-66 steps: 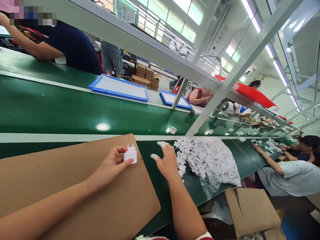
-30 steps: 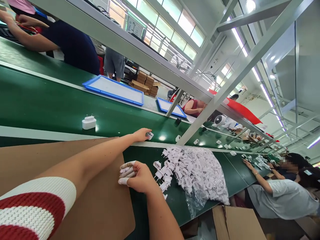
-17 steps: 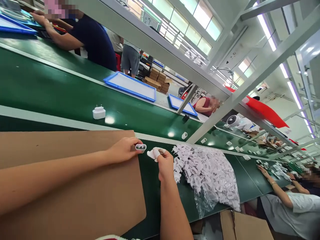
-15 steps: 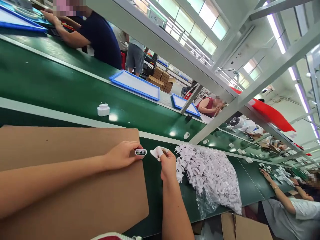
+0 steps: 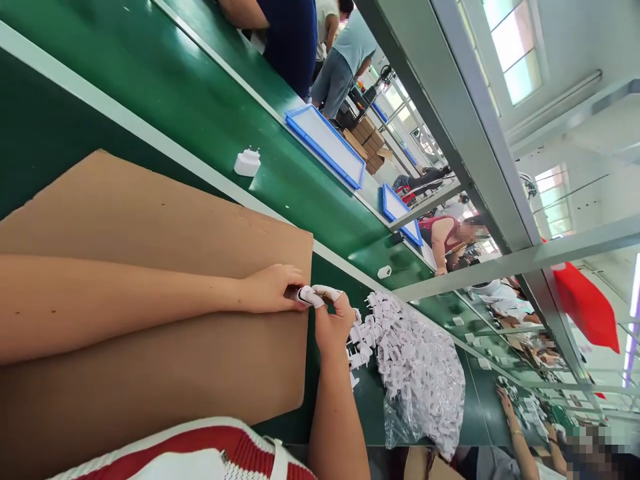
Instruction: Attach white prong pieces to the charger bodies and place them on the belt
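Above the right edge of a cardboard sheet, my left hand is closed around a white charger housing, its end facing right. My right hand, with white covers on its thumb and finger, is pinched against that end. The small white plastic cap in its fingertips is mostly hidden, and I cannot tell how far it sits in the housing. Just right of this hand, loose white plug pieces lie beside a clear plastic bag full of similar pieces.
A white charger stands on the green conveyor belt, with more white units farther along. Blue-rimmed trays lie across the belt. A metal frame post slants over the line. Co-workers sit on both sides, one person's hand at the right.
My right hand has moved left and brought the white cap against the housing's end; before, they were apart. The view has tilted, and the charger on the belt appears farther right and higher.
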Demonstrator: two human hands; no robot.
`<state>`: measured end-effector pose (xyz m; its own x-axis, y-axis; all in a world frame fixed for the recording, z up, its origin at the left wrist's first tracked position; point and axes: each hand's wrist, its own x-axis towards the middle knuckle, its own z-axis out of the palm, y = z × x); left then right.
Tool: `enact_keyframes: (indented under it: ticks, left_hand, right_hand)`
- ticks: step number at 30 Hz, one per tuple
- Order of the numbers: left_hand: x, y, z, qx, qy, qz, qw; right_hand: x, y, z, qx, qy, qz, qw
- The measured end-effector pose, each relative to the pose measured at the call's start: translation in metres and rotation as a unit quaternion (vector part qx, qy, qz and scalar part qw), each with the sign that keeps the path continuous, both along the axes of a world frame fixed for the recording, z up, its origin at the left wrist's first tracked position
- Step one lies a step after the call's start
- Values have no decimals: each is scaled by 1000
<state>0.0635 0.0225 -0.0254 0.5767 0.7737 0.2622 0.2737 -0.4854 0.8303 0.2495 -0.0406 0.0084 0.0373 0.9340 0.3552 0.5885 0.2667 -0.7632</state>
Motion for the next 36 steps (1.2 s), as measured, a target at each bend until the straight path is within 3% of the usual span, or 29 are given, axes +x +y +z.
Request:
enact_keyframes:
  ticks: [6, 13, 23, 29, 36]
  left_hand:
    - [0, 0, -2, 1, -6, -15, 1000]
    - [0, -1, -2, -7, -13, -10, 1000]
    - [1, -1, 0, -4, 2, -5, 1000]
    - [-1, 3, 5, -67, -10, -27, 997]
    - [-1, 4, 6, -97, -38, -31, 994]
  right_hand:
    - [-2, 1, 5, 32, -95, 34, 994]
    - [2, 4, 4, -15, -144, 29, 989]
    - [5, 6, -15, 114, -260, -6, 959]
    - [7, 8, -15, 173, -273, -7, 946]
    - [8, 11, -3, 123, -280, 11, 952]
